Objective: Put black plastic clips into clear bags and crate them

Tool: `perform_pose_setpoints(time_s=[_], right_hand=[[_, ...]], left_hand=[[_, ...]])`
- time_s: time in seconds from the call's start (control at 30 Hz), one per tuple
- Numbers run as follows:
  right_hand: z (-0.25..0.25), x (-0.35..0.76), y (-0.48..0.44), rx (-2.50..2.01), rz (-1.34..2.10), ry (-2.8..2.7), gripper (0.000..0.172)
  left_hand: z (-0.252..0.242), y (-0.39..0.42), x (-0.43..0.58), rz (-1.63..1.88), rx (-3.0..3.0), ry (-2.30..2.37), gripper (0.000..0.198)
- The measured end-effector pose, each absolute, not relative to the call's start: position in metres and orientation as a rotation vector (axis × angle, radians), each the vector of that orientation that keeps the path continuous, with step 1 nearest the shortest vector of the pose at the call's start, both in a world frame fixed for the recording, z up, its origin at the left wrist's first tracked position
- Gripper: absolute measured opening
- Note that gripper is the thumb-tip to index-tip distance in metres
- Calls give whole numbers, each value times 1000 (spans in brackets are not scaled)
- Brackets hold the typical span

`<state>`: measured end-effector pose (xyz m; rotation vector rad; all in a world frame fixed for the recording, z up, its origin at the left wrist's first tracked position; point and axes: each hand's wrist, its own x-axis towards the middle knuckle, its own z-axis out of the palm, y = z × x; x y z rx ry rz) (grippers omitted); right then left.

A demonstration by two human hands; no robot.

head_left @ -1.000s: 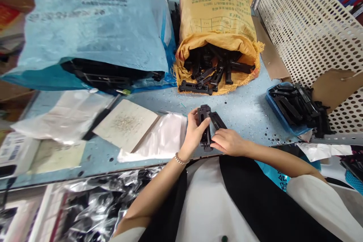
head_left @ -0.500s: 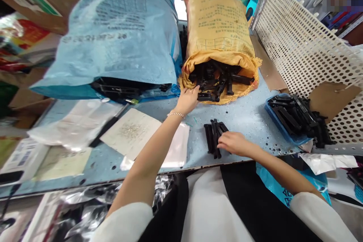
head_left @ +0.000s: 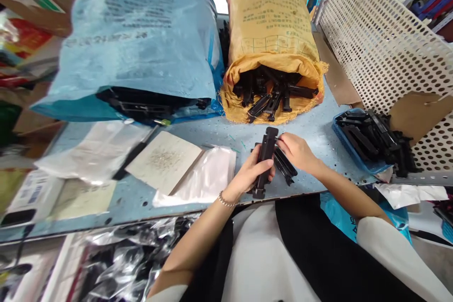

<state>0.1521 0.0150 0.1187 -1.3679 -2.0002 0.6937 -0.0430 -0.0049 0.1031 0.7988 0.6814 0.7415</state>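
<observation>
My left hand [head_left: 253, 172] is wrapped round a long black plastic part [head_left: 266, 160] with notched ends, tilted over the front of the table. Close to the upper end of that part, my right hand [head_left: 299, 153] has its fingers pinched together. What they grip, if anything, is mostly hidden. A few similar black parts [head_left: 285, 165] lie on the table just beneath my hands, partly covered by the left one. Beyond them, a yellow woven sack [head_left: 272, 14] lies with its mouth towards me, full of black plastic parts [head_left: 272, 87].
A large blue sack [head_left: 141, 42] with black parts fills the back left. On the right, a blue basket [head_left: 348, 144] heaped with black parts stands by a white perforated panel [head_left: 375, 23]. Clear plastic bags [head_left: 208, 174] and a square board [head_left: 164, 160] lie left of my hands.
My left hand has come back from the yellow sack's mouth to the table's front, now with a black part in it. My right hand has shifted slightly away from me.
</observation>
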Motion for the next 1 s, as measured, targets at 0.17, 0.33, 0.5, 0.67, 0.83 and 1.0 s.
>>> perform_pose_setpoints(time_s=[0.17,0.33,0.5,0.67,0.83,1.0], right_hand=[[118,147,9,-1335,1271,-1712,47],[124,138,-20,-1162,605,-2398,39],[107,128,-31,-1064,487,-2569,32],[84,121,-39,-1168,1451,-2188,34],[83,135,-34,-1345,1064,-2253,30],[74,164,-18,-1910,517,-2257,25]], left_hand=[[106,3,-44,826,816,760,46],[110,14,-48,822,624,772,43],[104,5,-39,946,737,925,40],[91,-2,-55,1180,1421,1082,71],[65,18,-102,768,1873,1584,60],[24,10,-90,379,1905,1677,51]])
